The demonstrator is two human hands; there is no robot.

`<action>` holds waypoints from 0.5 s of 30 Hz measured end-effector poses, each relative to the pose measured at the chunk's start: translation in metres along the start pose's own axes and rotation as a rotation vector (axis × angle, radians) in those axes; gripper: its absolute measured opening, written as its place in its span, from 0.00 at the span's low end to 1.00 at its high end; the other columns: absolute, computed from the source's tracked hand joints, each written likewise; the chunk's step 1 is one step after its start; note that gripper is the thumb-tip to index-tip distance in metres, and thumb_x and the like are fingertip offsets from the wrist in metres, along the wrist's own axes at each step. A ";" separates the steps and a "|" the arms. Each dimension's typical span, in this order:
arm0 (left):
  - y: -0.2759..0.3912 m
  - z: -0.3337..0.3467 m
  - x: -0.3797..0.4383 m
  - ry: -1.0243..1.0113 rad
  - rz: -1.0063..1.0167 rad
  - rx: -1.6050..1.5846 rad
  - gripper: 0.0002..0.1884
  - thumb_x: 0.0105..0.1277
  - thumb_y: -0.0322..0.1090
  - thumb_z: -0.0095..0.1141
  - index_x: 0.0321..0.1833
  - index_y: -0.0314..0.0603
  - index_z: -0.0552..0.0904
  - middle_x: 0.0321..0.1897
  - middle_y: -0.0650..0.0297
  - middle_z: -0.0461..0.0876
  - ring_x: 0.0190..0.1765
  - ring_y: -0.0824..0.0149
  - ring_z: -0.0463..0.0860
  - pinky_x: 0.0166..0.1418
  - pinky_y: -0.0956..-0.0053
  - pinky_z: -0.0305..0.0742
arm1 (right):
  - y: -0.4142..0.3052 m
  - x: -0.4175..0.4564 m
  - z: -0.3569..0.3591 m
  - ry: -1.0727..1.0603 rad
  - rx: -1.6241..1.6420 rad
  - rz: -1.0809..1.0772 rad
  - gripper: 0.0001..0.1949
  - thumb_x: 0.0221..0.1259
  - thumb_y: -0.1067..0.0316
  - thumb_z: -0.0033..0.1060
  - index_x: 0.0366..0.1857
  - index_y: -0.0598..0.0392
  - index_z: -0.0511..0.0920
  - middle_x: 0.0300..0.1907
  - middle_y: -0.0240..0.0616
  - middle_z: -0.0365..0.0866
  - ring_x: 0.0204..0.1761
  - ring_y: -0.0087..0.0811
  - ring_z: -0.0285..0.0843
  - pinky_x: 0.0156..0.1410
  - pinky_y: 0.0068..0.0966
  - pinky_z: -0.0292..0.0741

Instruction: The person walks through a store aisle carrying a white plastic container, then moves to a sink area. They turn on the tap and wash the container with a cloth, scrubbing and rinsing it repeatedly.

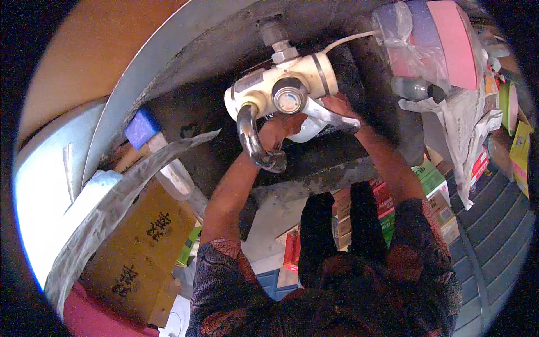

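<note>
A cream faucet body (pixel 254 90) with a chrome lever handle (pixel 337 120) and a curved chrome spout (pixel 248 139) hangs above a dark sink (pixel 219 158). My left hand (pixel 280 128) is behind the spout, its fingers against a pale, translucent white item (pixel 309 129) whose kind I cannot tell. Beyond the lever is my right hand (pixel 340 104), near the same item. The faucet hides most of its fingers, so its grip does not show.
A plastic-wrapped pack of pink and purple sponges (pixel 454 42) stands at right, above crumpled paper (pixel 459 122). At left are a blue-capped bottle (pixel 143 128), a grey sheet edge (pixel 126 189) and a cardboard box (pixel 143 248) bearing writing. Several coloured cartons (pixel 431 175) lie below.
</note>
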State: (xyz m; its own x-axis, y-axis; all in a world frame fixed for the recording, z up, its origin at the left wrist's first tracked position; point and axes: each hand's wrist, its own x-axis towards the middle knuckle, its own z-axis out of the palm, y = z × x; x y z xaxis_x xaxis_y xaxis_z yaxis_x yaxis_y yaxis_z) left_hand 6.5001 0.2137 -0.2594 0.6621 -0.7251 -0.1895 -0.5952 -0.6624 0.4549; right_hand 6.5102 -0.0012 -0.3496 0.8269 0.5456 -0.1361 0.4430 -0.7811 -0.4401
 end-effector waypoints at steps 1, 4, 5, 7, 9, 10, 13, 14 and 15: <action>-0.003 -0.001 0.006 -0.005 -0.001 -0.028 0.11 0.53 0.30 0.56 0.41 0.39 0.78 0.33 0.60 0.79 0.44 0.58 0.77 0.49 0.63 0.73 | 0.008 -0.002 0.013 0.077 0.140 0.033 0.20 0.60 0.68 0.40 0.57 0.58 0.65 0.31 0.51 0.80 0.31 0.46 0.80 0.34 0.42 0.77; -0.008 0.007 0.010 -0.021 -0.044 -0.087 0.12 0.53 0.29 0.56 0.41 0.39 0.78 0.33 0.60 0.79 0.44 0.58 0.77 0.50 0.63 0.73 | 0.011 0.004 0.024 0.151 0.227 0.029 0.21 0.60 0.68 0.40 0.59 0.57 0.63 0.31 0.51 0.80 0.31 0.46 0.81 0.33 0.41 0.77; -0.007 0.010 0.004 -0.022 -0.064 -0.104 0.12 0.52 0.29 0.55 0.41 0.39 0.78 0.33 0.60 0.79 0.44 0.57 0.77 0.50 0.63 0.73 | 0.005 0.005 0.024 0.148 0.207 0.016 0.22 0.60 0.68 0.40 0.60 0.57 0.62 0.31 0.52 0.80 0.31 0.46 0.81 0.33 0.41 0.77; -0.003 0.010 0.014 -0.007 -0.060 -0.140 0.12 0.52 0.29 0.55 0.41 0.38 0.78 0.33 0.59 0.79 0.45 0.57 0.77 0.50 0.63 0.73 | 0.012 0.004 0.027 0.118 0.306 0.112 0.21 0.61 0.67 0.39 0.59 0.56 0.62 0.31 0.53 0.80 0.31 0.48 0.81 0.33 0.41 0.77; -0.002 0.009 0.009 0.017 -0.086 -0.189 0.12 0.52 0.29 0.55 0.41 0.38 0.78 0.34 0.59 0.79 0.45 0.57 0.77 0.50 0.63 0.73 | 0.011 -0.005 0.022 0.061 0.340 0.126 0.20 0.62 0.66 0.38 0.59 0.55 0.63 0.31 0.54 0.80 0.31 0.49 0.81 0.33 0.42 0.78; -0.002 0.010 0.002 0.030 -0.108 -0.210 0.12 0.52 0.29 0.55 0.41 0.38 0.78 0.34 0.59 0.79 0.45 0.56 0.77 0.50 0.63 0.73 | 0.005 -0.004 0.012 0.041 0.177 0.059 0.20 0.61 0.66 0.39 0.58 0.56 0.64 0.31 0.53 0.80 0.31 0.48 0.81 0.33 0.41 0.78; 0.001 0.007 -0.008 0.085 -0.132 -0.270 0.13 0.52 0.29 0.55 0.41 0.37 0.78 0.34 0.58 0.79 0.45 0.56 0.77 0.50 0.63 0.73 | -0.010 -0.003 0.012 0.321 0.429 0.076 0.20 0.59 0.66 0.41 0.56 0.58 0.67 0.30 0.51 0.80 0.30 0.46 0.81 0.32 0.39 0.79; 0.002 0.007 -0.006 0.105 -0.133 -0.282 0.13 0.52 0.29 0.55 0.41 0.37 0.78 0.34 0.58 0.79 0.45 0.56 0.77 0.50 0.63 0.73 | -0.006 -0.004 0.012 0.340 0.434 0.081 0.20 0.59 0.67 0.42 0.55 0.58 0.67 0.30 0.52 0.80 0.29 0.46 0.81 0.33 0.39 0.79; 0.002 0.006 -0.006 0.118 -0.137 -0.290 0.13 0.52 0.29 0.55 0.41 0.37 0.78 0.34 0.58 0.79 0.45 0.55 0.77 0.51 0.63 0.73 | -0.007 -0.005 0.015 0.359 0.445 0.086 0.19 0.58 0.67 0.43 0.55 0.59 0.68 0.30 0.52 0.80 0.29 0.46 0.81 0.33 0.38 0.79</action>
State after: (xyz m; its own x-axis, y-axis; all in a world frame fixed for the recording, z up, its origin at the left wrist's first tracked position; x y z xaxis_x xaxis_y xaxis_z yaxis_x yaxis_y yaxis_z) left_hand 6.4921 0.2158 -0.2630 0.7850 -0.5953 -0.1716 -0.3543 -0.6586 0.6639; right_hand 6.4981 0.0060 -0.3594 0.9535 0.2883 0.0875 0.2449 -0.5725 -0.7825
